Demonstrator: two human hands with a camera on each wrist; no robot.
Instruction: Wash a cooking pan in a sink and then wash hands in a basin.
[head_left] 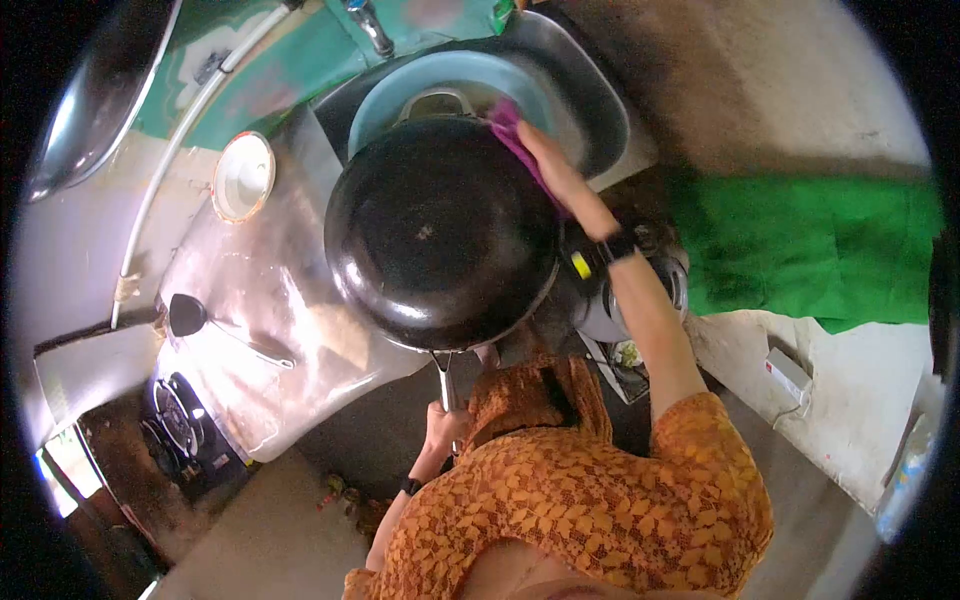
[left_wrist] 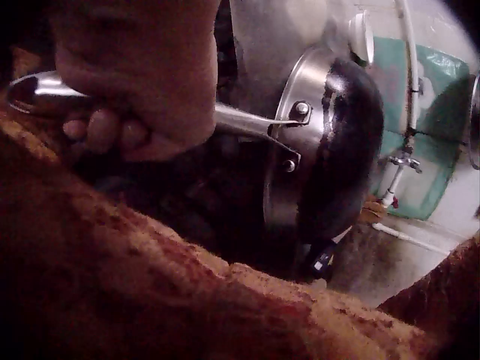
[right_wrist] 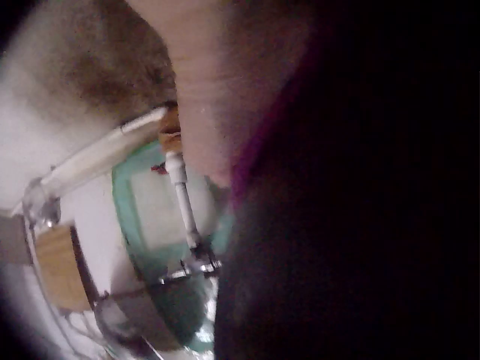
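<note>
A large black pan [head_left: 430, 235] is held with its dark underside up, partly over the sink. My left hand [head_left: 445, 428] grips its long metal handle [head_left: 447, 385]; the left wrist view shows the fingers of that hand [left_wrist: 139, 90] curled round the handle [left_wrist: 244, 120]. Against the pan's upper right edge, my right hand [head_left: 548, 165] presses a purple cloth [head_left: 512, 135], its fingers extended. In the right wrist view the hand [right_wrist: 225, 90] lies along the cloth's edge [right_wrist: 259, 146], and its fingertips are hidden.
Behind the pan a light blue basin [head_left: 510, 75] sits in the metal sink [head_left: 610, 120], below a tap [head_left: 372, 28]. On the counter at left are a white bowl [head_left: 243, 177] and a dark ladle [head_left: 187, 314]. A stove [head_left: 190, 425] stands lower left, and green cloth [head_left: 810, 250] hangs right.
</note>
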